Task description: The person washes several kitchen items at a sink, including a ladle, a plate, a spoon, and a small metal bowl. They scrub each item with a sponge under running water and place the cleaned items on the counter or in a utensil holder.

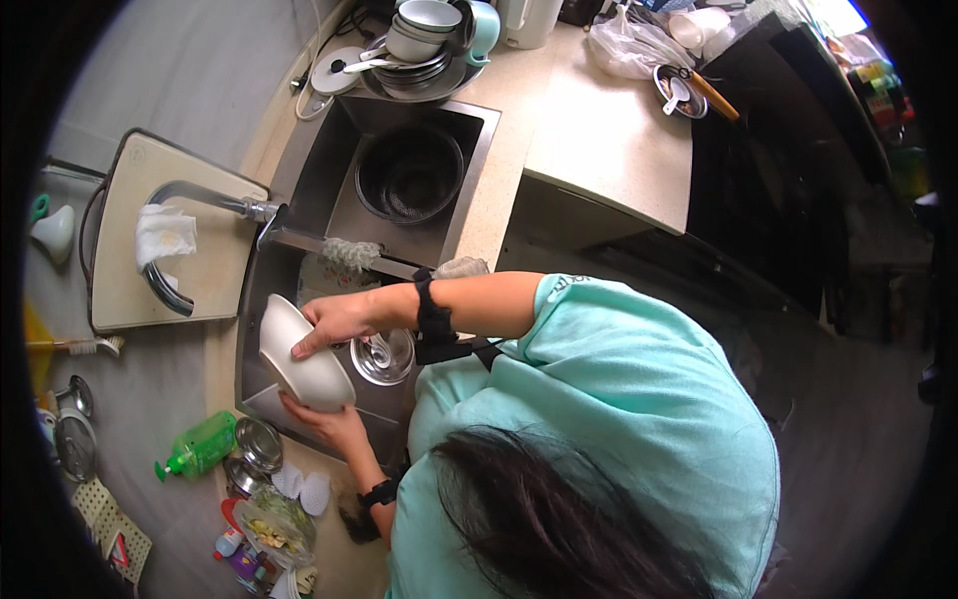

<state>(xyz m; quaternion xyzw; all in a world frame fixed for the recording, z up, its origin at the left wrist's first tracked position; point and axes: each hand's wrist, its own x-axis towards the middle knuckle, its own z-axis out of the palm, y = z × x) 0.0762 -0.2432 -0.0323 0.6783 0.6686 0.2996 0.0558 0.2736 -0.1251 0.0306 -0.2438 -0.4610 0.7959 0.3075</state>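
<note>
A white bowl (307, 356) is tilted on its side above the near basin of a steel sink (247, 367). My right hand (337, 322) grips its upper side, the thumb lying along the outside. Underneath, my left hand (325, 423) supports its lower end. Below my right wrist a round shiny dish (383, 358) sits in the basin with a white spoon-like piece in it. Part of a flower-patterned plate (337, 275) shows behind my right hand. A grey scrubbing mop (350, 254) lies across the divider between the basins.
A black pot (409, 176) stands in the other basin. The curved faucet (202, 193) carries a white cloth (166, 233) before a cutting board (112, 292). Stacked bowls (425, 37) stand beyond the sink. A green pump bottle (198, 445) and metal bowls (260, 443) are on my left.
</note>
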